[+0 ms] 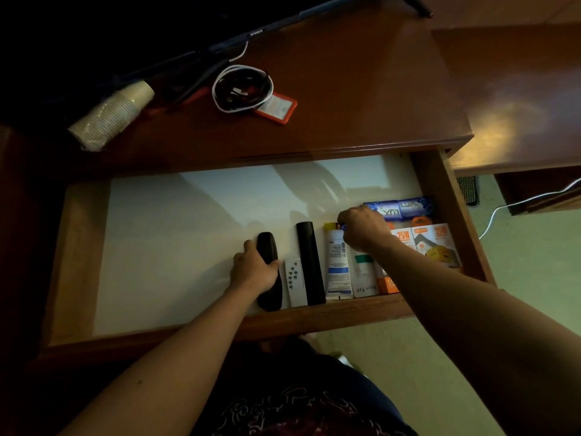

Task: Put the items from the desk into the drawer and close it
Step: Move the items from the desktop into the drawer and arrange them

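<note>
The wooden drawer [330, 319] stands pulled open below the desk top [345, 89]. My left hand [254, 269] grips a black remote [267, 247] lying on the drawer's white floor. Beside it lie a small white remote [295, 281], a long black bar [309, 262] and a white tube [338, 265]. My right hand [364, 228] is closed over a small dark blue item at the tube's top, mostly hidden. Blue soap bars [399, 209] and orange charger boxes [437, 243] fill the right end.
On the desk lie a sleeve of paper cups [110, 114], a coil of white and black cables [242, 88] and an orange card holder [276, 108]. A screen's edge [257, 31] runs along the back. A white cable [518, 202] trails over the green floor.
</note>
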Tool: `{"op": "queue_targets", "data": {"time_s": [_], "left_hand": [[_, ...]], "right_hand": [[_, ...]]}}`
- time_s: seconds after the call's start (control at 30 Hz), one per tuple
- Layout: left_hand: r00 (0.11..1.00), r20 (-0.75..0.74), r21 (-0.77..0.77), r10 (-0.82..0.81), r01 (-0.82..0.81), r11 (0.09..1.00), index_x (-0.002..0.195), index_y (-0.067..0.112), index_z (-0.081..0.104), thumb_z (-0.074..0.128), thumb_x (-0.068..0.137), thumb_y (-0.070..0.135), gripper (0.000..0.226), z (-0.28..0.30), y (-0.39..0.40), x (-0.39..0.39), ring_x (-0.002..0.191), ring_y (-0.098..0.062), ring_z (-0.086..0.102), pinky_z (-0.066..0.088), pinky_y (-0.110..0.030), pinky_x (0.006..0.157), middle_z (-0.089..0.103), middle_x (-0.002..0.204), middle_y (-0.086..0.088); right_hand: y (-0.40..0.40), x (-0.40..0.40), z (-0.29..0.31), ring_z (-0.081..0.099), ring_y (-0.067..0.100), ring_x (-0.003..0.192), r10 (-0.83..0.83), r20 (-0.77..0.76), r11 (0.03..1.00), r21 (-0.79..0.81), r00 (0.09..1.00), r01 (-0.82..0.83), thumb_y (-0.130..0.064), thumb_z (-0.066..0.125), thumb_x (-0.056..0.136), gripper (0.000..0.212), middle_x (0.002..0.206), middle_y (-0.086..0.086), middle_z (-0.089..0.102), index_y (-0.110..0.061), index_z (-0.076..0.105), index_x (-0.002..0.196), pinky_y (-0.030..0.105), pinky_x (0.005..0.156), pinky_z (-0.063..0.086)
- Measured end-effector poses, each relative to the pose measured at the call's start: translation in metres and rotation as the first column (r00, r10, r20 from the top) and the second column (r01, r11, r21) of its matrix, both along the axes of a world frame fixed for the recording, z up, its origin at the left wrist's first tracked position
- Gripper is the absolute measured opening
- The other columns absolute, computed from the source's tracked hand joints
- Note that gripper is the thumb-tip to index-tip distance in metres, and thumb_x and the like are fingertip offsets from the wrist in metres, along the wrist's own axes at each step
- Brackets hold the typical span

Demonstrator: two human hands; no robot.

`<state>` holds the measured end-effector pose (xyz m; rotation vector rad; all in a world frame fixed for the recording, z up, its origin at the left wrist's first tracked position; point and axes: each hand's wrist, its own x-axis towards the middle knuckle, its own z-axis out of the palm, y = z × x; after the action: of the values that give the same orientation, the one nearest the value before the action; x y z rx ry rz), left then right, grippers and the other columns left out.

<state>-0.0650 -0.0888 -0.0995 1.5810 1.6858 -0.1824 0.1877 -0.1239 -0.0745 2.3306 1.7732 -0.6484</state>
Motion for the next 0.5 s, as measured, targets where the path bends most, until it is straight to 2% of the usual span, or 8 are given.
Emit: {"op": "queue_targets", "data": {"time_s": [0.13,0.27,0.4,0.5], "left_hand": [[1.0,0.012,0.008,0.011,-0.011,1.0,0.131,0.015,0.039,0.071,0.087,0.039,0.059,-0.0021,-0.0031,0.0059,0.108,-0.037,0.059,0.054,-0.043,0.084,0.055,0.125,-0.016],[1.0,-0.013,0.031,-0.001,0.002,1.0,0.133,0.014,0.039,0.072,0.087,0.036,0.061,-0.0017,-0.0036,0.01,0.114,-0.038,0.057,0.052,-0.044,0.089,0.054,0.128,-0.016],[1.0,0.018,0.019,-0.017,0.017,1.0,0.136,0.014,0.038,0.073,0.086,0.037,0.065,-0.0044,-0.0011,0.0053,0.116,-0.036,0.057,0.051,-0.042,0.09,0.055,0.129,-0.015],[0.999,0.042,0.018,-0.023,0.023,1.0,0.137,0.013,0.039,0.073,0.086,0.038,0.067,-0.0053,-0.0007,0.002,0.116,-0.036,0.057,0.051,-0.042,0.091,0.055,0.13,-0.015]], "right_hand": [[-0.0013,-0.0019,0.0002,0.056,0.03,0.112,0.008,0.021,1.0,0.015,1.0,-0.008,-0.013,0.061,0.09,0.029,0.115,0.01,0.067,-0.016,0.064,0.118,0.046,0.095,0.049],[-0.0034,-0.0037,-0.0022,0.054,0.03,0.114,0.015,0.019,1.0,0.005,1.0,-0.015,-0.012,0.059,0.091,0.028,0.118,0.011,0.066,-0.016,0.064,0.118,0.045,0.094,0.047],[-0.0042,-0.0028,-0.0032,0.053,0.031,0.118,0.048,0.026,0.999,-0.011,0.999,-0.047,-0.012,0.06,0.092,0.03,0.119,0.01,0.065,-0.016,0.062,0.121,0.047,0.1,0.044],[-0.0047,-0.002,-0.002,0.055,0.03,0.116,0.067,0.019,0.998,-0.011,0.998,-0.067,-0.012,0.06,0.093,0.027,0.119,0.011,0.065,-0.014,0.062,0.12,0.045,0.098,0.045]]}}
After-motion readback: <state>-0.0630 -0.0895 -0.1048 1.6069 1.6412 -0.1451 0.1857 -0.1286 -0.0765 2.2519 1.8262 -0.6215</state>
